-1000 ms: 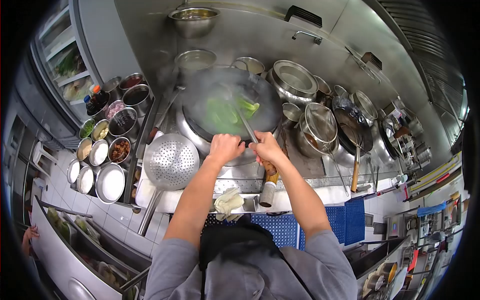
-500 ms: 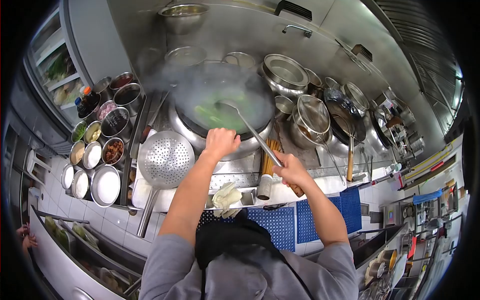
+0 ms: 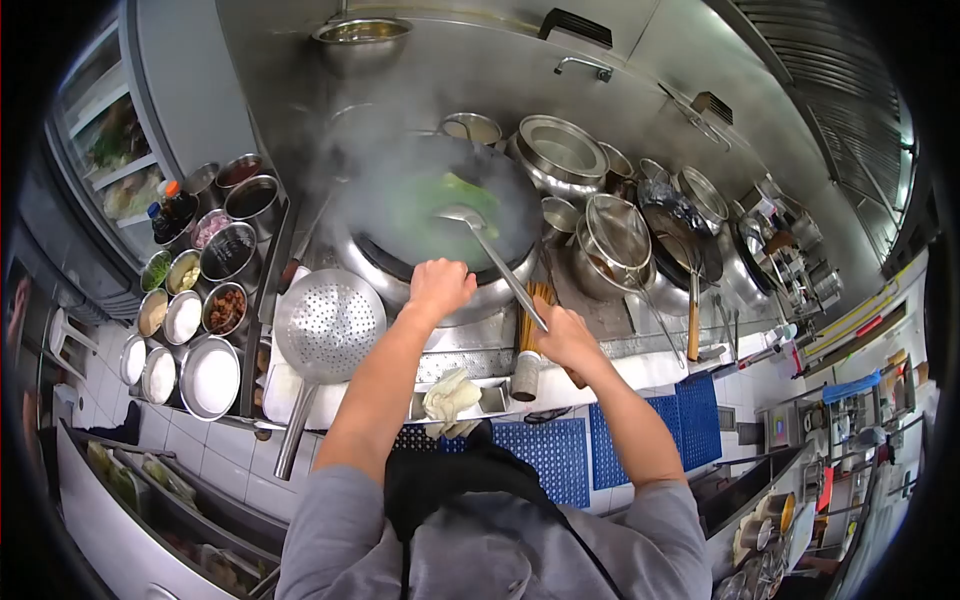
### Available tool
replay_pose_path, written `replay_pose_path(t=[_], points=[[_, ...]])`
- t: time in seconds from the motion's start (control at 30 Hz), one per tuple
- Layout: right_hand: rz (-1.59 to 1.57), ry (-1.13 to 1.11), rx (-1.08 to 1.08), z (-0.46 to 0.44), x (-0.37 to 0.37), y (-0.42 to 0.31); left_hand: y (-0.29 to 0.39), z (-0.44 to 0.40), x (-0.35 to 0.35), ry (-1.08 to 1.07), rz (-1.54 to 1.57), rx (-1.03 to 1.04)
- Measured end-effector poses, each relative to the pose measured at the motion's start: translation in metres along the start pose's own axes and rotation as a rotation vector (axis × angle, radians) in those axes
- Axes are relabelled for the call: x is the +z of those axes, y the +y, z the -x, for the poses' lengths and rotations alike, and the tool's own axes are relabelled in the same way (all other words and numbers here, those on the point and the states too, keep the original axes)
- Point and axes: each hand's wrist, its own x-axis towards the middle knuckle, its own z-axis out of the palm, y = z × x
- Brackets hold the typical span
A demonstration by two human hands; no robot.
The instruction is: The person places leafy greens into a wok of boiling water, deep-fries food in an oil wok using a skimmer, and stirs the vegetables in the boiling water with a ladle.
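A large dark wok (image 3: 515, 210) sits on the round steel stove ring, with steam rising from it and blurring its inside. Green leafy vegetables (image 3: 465, 193) lie in the wok near the ladle's head. My left hand (image 3: 442, 290) is closed in a fist at the wok's near edge, gripping it there; the part inside the fingers is hidden. With my right hand (image 3: 568, 340) I hold the long handle of a metal wok ladle (image 3: 502, 265). Its bowl reaches down into the wok among the greens. Below the ladle handle stands a bundle of thin sticks (image 3: 530, 325).
A perforated strainer (image 3: 330, 325) lies left of my left forearm. Several seasoning containers (image 3: 211, 375) stand farther left. A crumpled cloth (image 3: 452, 395) rests at the front edge. Pots with a mesh strainer (image 3: 617, 235) and another wok (image 3: 690, 245) are on the right.
The greens have shifted up and to the right in the wok. My right hand and the ladle handle have moved slightly left. Another person's hands have left the lower left edge.
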Motion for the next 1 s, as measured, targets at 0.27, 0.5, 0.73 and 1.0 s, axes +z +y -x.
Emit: replay_pose_path(t=[0.27,0.5,0.73,1.0], points=[[0.018,0.161,-0.202,-0.086,0.041,-0.022,0.003,-0.002,-0.008,-0.058,-0.033,-0.020],[-0.012,0.067,-0.105,-0.040,0.021,0.003,0.001,-0.001,-0.003,-0.005,-0.014,0.012],[0.028,0.154,-0.110,-0.084,0.020,-0.004,0.001,-0.001,-0.002,-0.003,-0.024,0.009],[-0.159,0.068,-0.267,-0.103,0.039,-0.043,0.002,0.000,-0.006,-0.019,-0.015,0.005]])
